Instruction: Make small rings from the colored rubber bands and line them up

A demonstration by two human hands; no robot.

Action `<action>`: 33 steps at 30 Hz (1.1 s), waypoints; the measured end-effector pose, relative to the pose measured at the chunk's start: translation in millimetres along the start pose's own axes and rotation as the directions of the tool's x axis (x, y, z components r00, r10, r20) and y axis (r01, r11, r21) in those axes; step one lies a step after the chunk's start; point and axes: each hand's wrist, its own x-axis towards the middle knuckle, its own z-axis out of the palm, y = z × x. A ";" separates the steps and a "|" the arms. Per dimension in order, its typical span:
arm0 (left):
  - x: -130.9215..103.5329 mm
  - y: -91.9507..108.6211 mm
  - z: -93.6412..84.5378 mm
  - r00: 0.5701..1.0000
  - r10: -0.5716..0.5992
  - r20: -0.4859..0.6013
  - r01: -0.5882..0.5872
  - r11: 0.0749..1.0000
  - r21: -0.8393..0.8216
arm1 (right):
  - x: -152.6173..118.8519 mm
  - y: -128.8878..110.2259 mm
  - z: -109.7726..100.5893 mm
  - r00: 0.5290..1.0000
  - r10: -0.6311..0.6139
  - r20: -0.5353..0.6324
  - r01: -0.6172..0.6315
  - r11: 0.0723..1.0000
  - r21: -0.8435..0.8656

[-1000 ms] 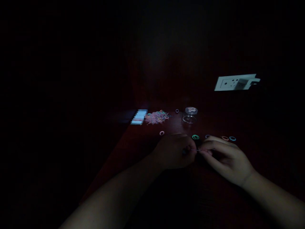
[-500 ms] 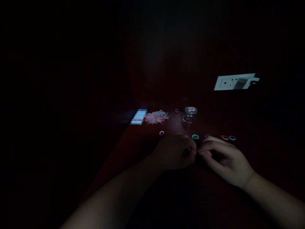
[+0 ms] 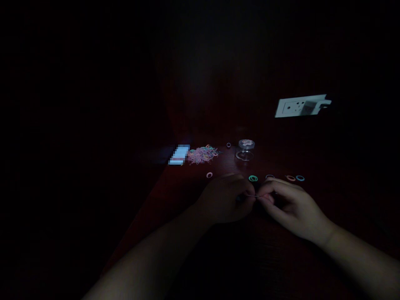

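Note:
A thin pinkish elastic band [image 3: 251, 195] runs between my fingertips, mostly hidden by them. My left hand [image 3: 225, 199] is closed in a pinch on one end of it, back of the hand upward. From the other side, the thumb and forefinger of my right hand [image 3: 295, 208] pinch the band too, the fingertips nearly touching those of the left. Just beyond the hands lie green elastic bands [image 3: 253, 178], an orange band [image 3: 290, 178] and a blue band [image 3: 300, 178]. Another band [image 3: 270, 177] is partly covered by my right hand. A pink band [image 3: 209, 175] lies beyond my left wrist.
A pile of colourful elastic bands [image 3: 203, 155] sits beside a lit phone [image 3: 179, 155] on the dark red table [image 3: 156, 208]. A clear round jar [image 3: 245, 155] with a lid stands farther right, near a small ring [image 3: 228, 145]. A socket plate [image 3: 290, 106] is on the wall.
The view has shifted slightly, so things sit a little farther left. Both hands keep their pinch, and slightly more of the band shows between them.

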 end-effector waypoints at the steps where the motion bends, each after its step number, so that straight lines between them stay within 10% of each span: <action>1: -0.2 -0.1 0.2 1.000 -0.001 0.001 0.001 1.000 -0.007 | 0.0 0.3 0.2 1.000 0.003 0.001 -0.003 1.000 -0.007; 33: -0.9 -0.2 -1.5 0.999 -0.045 0.003 0.046 0.998 -0.053 | -1.7 7.5 -0.6 0.995 0.055 0.088 -0.047 0.994 -0.095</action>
